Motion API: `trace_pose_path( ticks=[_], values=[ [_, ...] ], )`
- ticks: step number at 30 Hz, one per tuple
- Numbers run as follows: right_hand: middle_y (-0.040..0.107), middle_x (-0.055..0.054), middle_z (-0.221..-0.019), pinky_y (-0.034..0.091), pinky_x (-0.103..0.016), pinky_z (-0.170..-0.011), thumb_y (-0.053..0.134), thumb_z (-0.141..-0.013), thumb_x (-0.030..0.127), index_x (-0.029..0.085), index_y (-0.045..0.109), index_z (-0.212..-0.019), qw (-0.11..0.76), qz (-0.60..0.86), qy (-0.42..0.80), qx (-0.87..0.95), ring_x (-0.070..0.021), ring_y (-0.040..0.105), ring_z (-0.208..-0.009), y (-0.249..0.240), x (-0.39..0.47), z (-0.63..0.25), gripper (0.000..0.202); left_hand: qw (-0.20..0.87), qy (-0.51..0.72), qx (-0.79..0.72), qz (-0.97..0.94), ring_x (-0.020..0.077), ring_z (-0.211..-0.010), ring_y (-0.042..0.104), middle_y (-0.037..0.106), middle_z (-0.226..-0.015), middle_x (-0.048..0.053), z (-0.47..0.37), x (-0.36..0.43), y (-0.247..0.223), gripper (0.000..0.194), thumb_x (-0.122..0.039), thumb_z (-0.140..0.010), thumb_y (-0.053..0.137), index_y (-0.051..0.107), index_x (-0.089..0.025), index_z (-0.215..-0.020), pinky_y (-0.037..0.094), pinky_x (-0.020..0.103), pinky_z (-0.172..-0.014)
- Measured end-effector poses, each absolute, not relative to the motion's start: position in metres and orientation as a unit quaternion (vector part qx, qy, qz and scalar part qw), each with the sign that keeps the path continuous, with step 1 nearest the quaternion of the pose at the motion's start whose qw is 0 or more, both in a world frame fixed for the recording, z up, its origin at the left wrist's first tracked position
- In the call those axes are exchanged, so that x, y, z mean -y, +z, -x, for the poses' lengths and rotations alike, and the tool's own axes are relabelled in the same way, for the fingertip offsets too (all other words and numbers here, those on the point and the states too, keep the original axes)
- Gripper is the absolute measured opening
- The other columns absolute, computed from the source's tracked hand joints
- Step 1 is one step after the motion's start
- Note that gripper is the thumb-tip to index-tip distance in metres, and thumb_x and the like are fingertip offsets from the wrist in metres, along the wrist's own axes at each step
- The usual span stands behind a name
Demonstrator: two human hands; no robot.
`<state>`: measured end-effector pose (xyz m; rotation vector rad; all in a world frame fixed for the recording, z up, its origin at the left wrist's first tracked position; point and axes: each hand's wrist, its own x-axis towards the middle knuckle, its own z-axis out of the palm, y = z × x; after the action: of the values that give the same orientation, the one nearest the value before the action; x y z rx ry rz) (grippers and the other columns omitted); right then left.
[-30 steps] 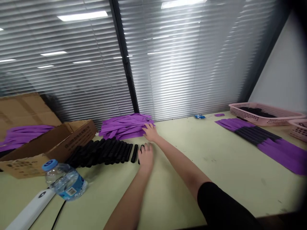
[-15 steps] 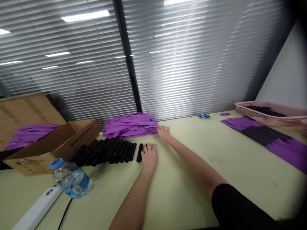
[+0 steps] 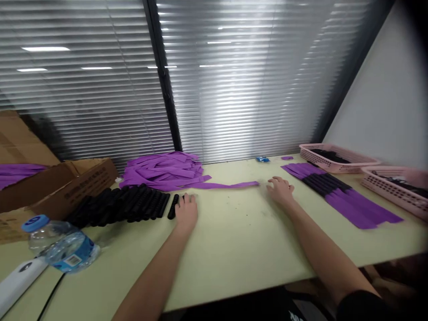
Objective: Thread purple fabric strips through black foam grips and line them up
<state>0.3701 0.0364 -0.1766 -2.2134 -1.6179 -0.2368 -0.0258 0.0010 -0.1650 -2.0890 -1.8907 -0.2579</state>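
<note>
My left hand [image 3: 186,214] rests on the table with its fingers bent down over a black tube [image 3: 183,197], most of which it hides. Just left of it lies a single ribbed black tube [image 3: 173,206], beside a pile of similar tubes [image 3: 129,205]. A flat purple strip [image 3: 230,185] stretches to the right from a heap of purple strips [image 3: 163,167]. My right hand [image 3: 280,191] hovers by the strip's free end, a small gap away, with its fingers spread and nothing visible in them.
At right, purple strips with black tubes on them [image 3: 351,207] lie in a row near two pink baskets [image 3: 347,168]. An open cardboard box [image 3: 90,178], a water bottle [image 3: 72,249] and a white device [image 3: 20,278] are at left. A blue packet [image 3: 262,159] lies at the back.
My right hand has moved from the purple heap to the right, and one strip now extends out of the heap. My left hand stays by the black tubes. The view has shifted right.
</note>
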Motion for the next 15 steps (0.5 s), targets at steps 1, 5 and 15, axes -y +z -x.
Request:
trace_pose_path(
  ticks=[1,5,15],
  values=[
    [0.05,-0.01,-0.134,0.037,-0.054,-0.093,0.042,-0.088,0.035,0.022,0.061,-0.113,0.221,0.787,-0.093,0.568,-0.0326,0.046,-0.117,-0.176,-0.033,-0.375,0.034,0.159,-0.091,0.663,0.726,0.0319,-0.116,0.048,0.047,-0.134,0.016,0.026,-0.001,-0.164,0.036,-0.022,-0.091,0.043,0.053,-0.018,-0.125,0.046,0.043,-0.084],
    [0.055,-0.012,-0.129,0.036,-0.042,-0.101,0.039,-0.089,0.03,0.017,0.059,-0.118,0.285,0.696,-0.109,0.65,-0.0264,0.048,-0.118,-0.173,-0.031,-0.355,0.037,0.155,-0.083,0.642,0.746,0.0299,-0.108,0.052,0.052,-0.129,0.014,0.024,0.0,-0.159,0.036,-0.022,-0.091,0.042,0.051,-0.019,-0.126,0.047,0.04,-0.08],
    [0.054,-0.014,-0.13,0.026,-0.044,-0.104,0.039,-0.092,0.031,0.017,0.04,-0.14,0.161,0.588,-0.025,0.792,-0.0264,0.045,-0.122,-0.181,-0.034,-0.269,0.049,0.173,-0.099,0.601,0.774,0.0286,-0.104,0.053,0.055,-0.12,0.012,0.012,0.006,-0.154,0.038,-0.031,-0.089,0.045,0.048,-0.02,-0.126,0.042,0.04,-0.083]
  ],
)
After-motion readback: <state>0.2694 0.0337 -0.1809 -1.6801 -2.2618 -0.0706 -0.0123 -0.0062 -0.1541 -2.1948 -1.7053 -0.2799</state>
